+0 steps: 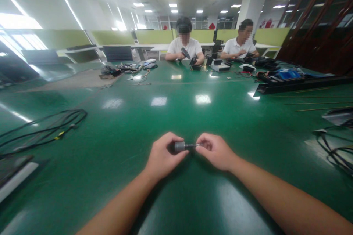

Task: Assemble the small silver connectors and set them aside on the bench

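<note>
Just above the green table, a short grey cylinder (180,146) with a thin dark rod (191,145) lies level between my two hands; its exact kind is too blurred to tell. My left hand (163,154) is closed around the cylinder, thumb below and fingers above. The far tip of the rod sits in the pinched fingertips of my right hand (216,149). Those fingers hide the rod's end.
Green tabletop (132,114) surrounds my hands. A black cable coil (68,121) lies left, more cables (335,150) right. Across the table, one person (184,47) holds a power tool; another person (239,46) sits beside. Parts and a black rail (300,85) lie at far right.
</note>
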A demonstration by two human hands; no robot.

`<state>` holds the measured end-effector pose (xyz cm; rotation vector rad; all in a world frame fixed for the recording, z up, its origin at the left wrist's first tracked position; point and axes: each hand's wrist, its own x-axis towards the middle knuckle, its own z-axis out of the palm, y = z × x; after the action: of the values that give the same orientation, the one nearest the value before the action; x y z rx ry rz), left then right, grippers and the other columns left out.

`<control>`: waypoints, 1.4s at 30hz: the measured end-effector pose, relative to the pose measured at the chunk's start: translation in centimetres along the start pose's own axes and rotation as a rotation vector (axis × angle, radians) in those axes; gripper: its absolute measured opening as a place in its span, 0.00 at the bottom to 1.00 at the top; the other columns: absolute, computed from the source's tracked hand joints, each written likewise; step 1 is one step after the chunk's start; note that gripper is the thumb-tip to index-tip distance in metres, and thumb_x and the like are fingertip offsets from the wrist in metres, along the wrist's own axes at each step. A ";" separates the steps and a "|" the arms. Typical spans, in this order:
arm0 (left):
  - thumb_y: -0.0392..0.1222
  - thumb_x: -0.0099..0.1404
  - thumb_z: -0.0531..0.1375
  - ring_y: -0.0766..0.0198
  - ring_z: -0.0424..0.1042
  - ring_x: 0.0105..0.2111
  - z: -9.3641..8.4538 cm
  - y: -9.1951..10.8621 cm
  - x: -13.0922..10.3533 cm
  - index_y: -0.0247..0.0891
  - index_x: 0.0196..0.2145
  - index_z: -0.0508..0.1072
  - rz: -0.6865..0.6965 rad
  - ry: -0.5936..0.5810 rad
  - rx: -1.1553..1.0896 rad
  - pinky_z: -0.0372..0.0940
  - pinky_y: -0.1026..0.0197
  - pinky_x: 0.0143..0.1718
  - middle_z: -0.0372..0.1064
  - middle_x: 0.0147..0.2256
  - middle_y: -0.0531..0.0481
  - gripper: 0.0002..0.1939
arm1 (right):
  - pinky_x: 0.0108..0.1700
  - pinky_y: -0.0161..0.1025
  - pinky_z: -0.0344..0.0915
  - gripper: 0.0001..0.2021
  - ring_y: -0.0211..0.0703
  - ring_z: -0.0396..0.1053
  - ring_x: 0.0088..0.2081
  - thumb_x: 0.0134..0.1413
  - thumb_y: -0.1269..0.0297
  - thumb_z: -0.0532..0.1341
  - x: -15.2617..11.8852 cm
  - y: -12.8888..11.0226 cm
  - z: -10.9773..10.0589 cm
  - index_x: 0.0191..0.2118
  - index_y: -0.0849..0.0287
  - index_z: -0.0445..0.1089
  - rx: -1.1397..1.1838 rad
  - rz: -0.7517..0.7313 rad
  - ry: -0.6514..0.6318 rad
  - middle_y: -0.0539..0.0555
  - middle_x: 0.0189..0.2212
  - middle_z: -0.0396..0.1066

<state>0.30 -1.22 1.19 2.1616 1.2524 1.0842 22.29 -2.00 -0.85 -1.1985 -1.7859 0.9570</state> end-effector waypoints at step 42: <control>0.49 0.55 0.70 0.59 0.73 0.33 0.0 -0.6 0.4 0.39 0.37 0.75 -0.194 0.043 -0.099 0.66 0.59 0.36 0.75 0.33 0.50 0.15 | 0.27 0.33 0.62 0.07 0.36 0.65 0.22 0.53 0.61 0.63 0.3 0.6 -0.3 0.32 0.59 0.67 0.353 0.100 0.096 0.47 0.21 0.68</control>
<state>0.13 -0.52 0.92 1.9092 1.3657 1.0925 22.69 -1.53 -1.17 -1.0935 -1.4197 1.1945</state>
